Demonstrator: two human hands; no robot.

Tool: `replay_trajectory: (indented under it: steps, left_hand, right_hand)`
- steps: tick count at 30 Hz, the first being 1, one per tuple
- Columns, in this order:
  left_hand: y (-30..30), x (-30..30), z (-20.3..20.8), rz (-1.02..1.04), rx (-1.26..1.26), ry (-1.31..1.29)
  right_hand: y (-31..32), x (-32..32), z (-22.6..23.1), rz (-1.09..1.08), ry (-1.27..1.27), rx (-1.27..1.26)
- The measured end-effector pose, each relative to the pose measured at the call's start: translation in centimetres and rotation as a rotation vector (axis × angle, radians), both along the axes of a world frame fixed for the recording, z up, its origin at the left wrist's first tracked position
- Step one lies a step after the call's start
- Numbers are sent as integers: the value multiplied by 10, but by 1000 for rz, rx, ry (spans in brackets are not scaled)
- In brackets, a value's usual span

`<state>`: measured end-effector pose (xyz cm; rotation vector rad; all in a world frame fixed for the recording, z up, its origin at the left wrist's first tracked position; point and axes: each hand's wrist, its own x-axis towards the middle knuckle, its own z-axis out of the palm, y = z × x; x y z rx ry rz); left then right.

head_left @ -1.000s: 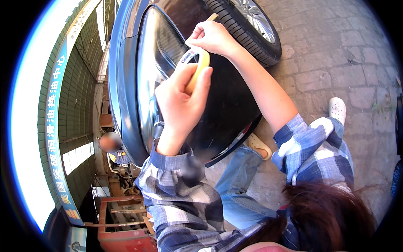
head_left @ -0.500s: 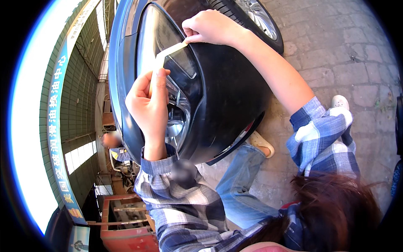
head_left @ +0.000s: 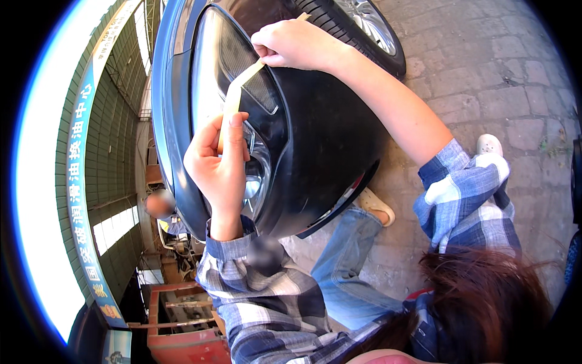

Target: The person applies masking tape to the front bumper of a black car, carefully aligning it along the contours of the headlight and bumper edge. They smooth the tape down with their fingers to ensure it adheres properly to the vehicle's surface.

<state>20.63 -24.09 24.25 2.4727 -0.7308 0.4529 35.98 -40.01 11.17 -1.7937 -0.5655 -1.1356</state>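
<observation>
Holding tape (head_left: 232, 100), both hands (head_left: 213, 161) (head_left: 297, 45), near headlight housing (head_left: 256, 97), lamp (head_left: 252, 185) inside

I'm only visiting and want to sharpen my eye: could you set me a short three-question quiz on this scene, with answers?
1. True or false: the left hand and right hand both hold the pale yellow tape.

2. Which part of the car shows behind the stretch of tape between the hands?
A) wheel
B) headlight
C) tyre

3. Fill in: the sleeves have a ____ pattern.

Key: 1 true; 2 B; 3 checked.
</observation>
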Motion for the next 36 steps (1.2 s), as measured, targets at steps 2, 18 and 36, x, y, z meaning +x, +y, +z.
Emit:
replay_trajectory:
  steps: [2,18,36]
  left_hand:
    - [0,1,0,-1,-3,16]
    - [-13,8,-4,13,-23,50]
    - [2,8,0,22,-107,93]
  right_hand:
    - [0,2,-1,60,44,60]
    - [3,1,9,212,453,387]
    - [0,9,-1,254,443,449]
